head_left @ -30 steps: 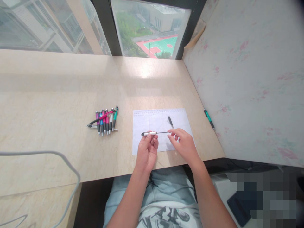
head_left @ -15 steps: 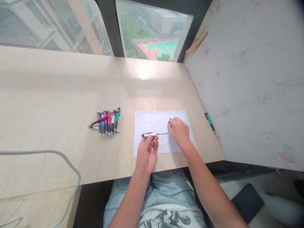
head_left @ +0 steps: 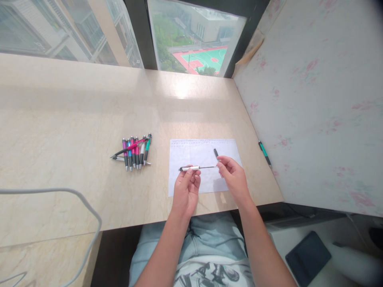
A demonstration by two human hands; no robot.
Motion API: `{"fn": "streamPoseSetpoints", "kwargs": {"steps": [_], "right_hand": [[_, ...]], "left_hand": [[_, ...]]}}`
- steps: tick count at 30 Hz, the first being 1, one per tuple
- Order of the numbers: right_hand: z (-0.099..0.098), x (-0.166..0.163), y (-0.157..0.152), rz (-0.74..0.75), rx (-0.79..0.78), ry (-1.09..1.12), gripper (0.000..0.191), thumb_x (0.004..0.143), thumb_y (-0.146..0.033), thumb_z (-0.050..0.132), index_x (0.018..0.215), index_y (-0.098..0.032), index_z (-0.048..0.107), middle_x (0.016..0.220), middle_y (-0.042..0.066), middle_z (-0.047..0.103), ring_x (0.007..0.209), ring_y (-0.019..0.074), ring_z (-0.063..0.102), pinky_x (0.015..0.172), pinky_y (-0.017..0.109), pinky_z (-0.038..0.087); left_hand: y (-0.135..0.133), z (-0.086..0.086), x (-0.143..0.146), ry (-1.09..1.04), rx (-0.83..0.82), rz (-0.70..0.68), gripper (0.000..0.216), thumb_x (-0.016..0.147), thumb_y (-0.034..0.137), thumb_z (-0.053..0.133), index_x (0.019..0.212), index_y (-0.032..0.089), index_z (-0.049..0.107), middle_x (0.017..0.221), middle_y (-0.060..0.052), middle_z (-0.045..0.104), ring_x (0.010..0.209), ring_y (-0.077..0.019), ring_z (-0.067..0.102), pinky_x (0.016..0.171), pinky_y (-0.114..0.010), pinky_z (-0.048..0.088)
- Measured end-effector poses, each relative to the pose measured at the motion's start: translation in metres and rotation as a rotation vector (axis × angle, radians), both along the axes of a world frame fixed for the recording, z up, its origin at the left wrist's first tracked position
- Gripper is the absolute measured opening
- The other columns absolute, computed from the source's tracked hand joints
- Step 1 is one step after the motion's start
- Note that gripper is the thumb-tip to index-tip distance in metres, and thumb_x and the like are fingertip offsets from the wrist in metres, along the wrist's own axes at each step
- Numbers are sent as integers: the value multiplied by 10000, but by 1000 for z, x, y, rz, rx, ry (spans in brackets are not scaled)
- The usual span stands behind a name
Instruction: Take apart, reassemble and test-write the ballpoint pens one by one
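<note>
My left hand (head_left: 187, 189) pinches the white barrel of a pen (head_left: 191, 168) over a sheet of white paper (head_left: 206, 185). A thin dark refill (head_left: 208, 167) sticks out of the barrel's right end. At the refill's far end are the closed thumb and fingers of my right hand (head_left: 235, 175), which hide its tip. A black pen grip (head_left: 216, 152) lies on the paper just beyond my right fingertips; its lower end is partly hidden. Rows of faint writing run along the paper's top edge.
Several coloured pens (head_left: 133, 153) lie grouped left of the paper, some crossing over others. A green and black pen (head_left: 265, 153) rests by the papered wall (head_left: 314, 111) on the right. A grey cable (head_left: 60, 190) curves over the table (head_left: 89, 115) at left.
My right hand has let go of the black grip, leaving it on the paper, and has moved slightly right and down to the refill's end. The left hand is nearly still.
</note>
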State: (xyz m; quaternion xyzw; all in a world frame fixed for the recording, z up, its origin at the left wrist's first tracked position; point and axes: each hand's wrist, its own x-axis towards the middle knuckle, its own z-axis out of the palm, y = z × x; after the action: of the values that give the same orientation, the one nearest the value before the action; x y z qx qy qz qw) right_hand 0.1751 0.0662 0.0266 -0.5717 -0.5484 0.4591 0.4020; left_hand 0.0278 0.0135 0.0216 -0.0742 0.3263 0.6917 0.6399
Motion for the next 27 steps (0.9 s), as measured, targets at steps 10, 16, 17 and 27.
{"fn": "streamPoseSetpoints", "kwargs": {"steps": [10,16,17,27], "right_hand": [[18,-2,-15,-156,-56,283,228,756,-386,736,864,-190,694,840,54,702,724,159,624,611,279,485],[18,-1,-17,-195,-20,276,221,743,-366,754,874,-196,701,792,44,702,705,157,615,594,276,480],[18,-1,-18,-192,-13,261,217,751,-367,746,875,-196,700,803,49,707,709,160,616,590,277,480],[19,-6,-22,-117,-7,210,173,763,-346,734,861,-205,714,829,39,716,758,170,637,673,303,514]], "left_hand": [[-2,-1,4,42,-14,-8,133,779,125,727,907,125,688,846,-36,703,753,-77,675,670,-126,546],[-2,0,5,48,-24,-11,131,776,128,730,899,135,684,841,-31,707,746,-74,676,657,-122,545],[-2,0,5,49,-28,-11,131,775,128,731,897,137,683,842,-30,708,746,-75,677,656,-122,545],[-3,-1,8,62,-30,-30,152,771,133,735,915,131,684,853,-35,717,737,-72,677,672,-128,542]]}}
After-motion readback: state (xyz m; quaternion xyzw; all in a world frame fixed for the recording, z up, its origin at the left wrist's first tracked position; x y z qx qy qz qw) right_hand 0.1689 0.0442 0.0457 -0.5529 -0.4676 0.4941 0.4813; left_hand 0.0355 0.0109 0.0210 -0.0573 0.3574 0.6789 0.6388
